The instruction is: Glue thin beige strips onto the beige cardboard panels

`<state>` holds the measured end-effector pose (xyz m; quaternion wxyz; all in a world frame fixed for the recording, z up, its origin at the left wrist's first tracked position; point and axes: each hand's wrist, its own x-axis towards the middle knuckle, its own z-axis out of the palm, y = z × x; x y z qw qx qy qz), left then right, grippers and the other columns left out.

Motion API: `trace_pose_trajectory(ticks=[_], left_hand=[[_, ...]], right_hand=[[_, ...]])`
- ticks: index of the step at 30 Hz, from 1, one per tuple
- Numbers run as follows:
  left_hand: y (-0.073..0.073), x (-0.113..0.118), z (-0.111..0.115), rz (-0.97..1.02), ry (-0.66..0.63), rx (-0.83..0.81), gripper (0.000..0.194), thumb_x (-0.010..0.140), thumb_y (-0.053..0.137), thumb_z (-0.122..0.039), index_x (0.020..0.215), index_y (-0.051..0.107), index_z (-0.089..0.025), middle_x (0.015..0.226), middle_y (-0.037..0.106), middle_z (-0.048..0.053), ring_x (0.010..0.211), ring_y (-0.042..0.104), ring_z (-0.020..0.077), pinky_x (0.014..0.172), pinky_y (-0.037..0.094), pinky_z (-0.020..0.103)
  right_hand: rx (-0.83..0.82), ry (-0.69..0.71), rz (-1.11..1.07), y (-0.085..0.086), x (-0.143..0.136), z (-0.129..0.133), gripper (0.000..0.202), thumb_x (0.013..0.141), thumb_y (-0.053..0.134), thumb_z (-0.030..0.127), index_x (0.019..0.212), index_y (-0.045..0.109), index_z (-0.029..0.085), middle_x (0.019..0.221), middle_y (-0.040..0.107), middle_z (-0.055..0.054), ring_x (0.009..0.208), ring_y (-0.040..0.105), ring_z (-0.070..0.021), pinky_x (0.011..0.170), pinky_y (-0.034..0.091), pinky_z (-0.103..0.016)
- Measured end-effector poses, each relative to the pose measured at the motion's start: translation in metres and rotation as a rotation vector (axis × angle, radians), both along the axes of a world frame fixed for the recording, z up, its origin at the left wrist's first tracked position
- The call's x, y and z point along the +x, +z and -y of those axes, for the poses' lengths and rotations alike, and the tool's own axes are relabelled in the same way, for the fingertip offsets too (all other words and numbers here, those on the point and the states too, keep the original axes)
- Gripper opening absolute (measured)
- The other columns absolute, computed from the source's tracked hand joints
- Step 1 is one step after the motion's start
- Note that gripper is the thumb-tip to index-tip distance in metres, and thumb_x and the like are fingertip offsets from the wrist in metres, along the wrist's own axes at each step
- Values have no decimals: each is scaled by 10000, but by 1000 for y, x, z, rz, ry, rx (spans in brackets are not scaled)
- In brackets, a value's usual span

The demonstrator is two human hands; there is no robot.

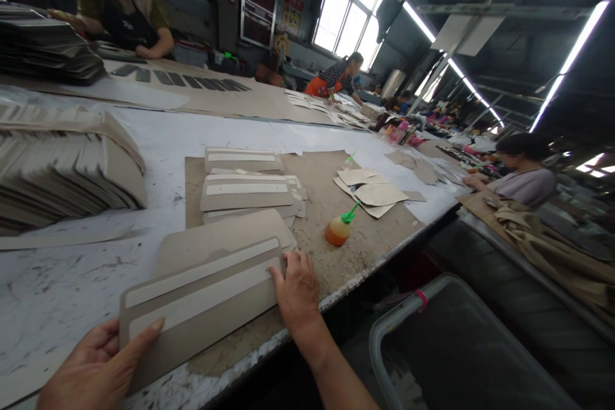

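Observation:
My left hand (pixel 98 359) grips the left end of a flat grey-beige panel (pixel 206 314) with a pale strip along it, thumb on top. At the panel's right end, my right hand (pixel 295 282) holds the edge with thumb on the face and fingers behind. A second panel with a similar strip (pixel 202 272) lies just behind it. Beyond these is a plain beige panel (pixel 230 237), partly covered. Two small stacks of stripped panels (pixel 247 197) sit farther back. A bottle of orange liquid with a green nozzle (pixel 337 230) stands to the right.
A large bundle of panels (pixel 62 166) stands at the left. Cream pieces (pixel 377 192) lie on brown sheeting. The table edge (pixel 365 275) runs diagonally, with a grey bin (pixel 451 346) beyond it. Other people work at the far tables and at right.

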<state>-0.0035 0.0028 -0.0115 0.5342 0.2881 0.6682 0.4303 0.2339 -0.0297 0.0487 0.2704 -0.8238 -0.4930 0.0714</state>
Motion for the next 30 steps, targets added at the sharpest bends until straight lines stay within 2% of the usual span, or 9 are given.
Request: trace_pose_trajectory(ticks=[5,9,12,14,17,20,23,26,30], left_hand=[[-1,2,2,60,-17,23,518,452,798,-431,891,558,-296,668,676,-86,639,655,187,508,526,217],[1,3,5,104,-30,97,414,565,756,-444,916,563,-337,729,693,-101,653,644,138,537,520,163],[9,-2,7,120,17,98,509,464,808,-423,895,565,-300,698,677,-84,621,637,159,499,522,189],[15,-7,9,122,21,90,569,409,836,-400,899,573,-280,672,661,-82,590,630,160,501,529,202],[23,-15,13,133,-24,92,603,415,853,-417,937,585,-282,696,663,-82,591,630,146,537,542,201],[24,-20,15,154,-48,60,660,380,877,-447,954,595,-284,774,691,-66,633,646,154,561,551,206],[21,-21,14,171,-30,35,721,321,900,-456,957,604,-289,814,705,-49,653,657,180,571,566,235],[20,-20,14,159,-52,57,705,360,897,-475,978,612,-293,846,713,-32,699,669,200,572,569,242],[29,-16,13,182,-82,66,705,389,893,-498,999,599,-303,825,711,-55,717,673,192,584,569,231]], right_hand=[[45,-44,-120,3,1,-4,202,744,702,161,854,533,183,964,585,-116,980,514,-307,870,410,-453],[104,6,-293,11,8,-6,203,698,648,171,726,451,212,811,534,-26,838,495,-222,816,396,-373],[105,110,-524,18,13,-3,204,683,616,246,666,416,214,639,449,45,649,444,-146,654,381,-279],[98,179,-713,22,16,1,253,675,618,332,667,395,214,600,427,62,591,423,-121,580,355,-242],[94,227,-972,27,19,7,360,629,658,418,708,371,215,612,462,68,565,432,-102,546,346,-217],[92,215,-1143,33,21,13,438,565,741,398,733,383,209,626,506,69,557,458,-91,542,357,-203],[91,199,-1265,36,21,17,497,528,802,395,787,424,202,662,582,49,581,531,-111,570,414,-217],[92,197,-1354,35,20,20,557,503,840,404,880,493,185,698,636,22,633,598,-149,624,470,-257],[107,209,-1422,28,21,19,533,516,848,399,887,552,155,726,666,-6,658,619,-148,672,481,-259]])
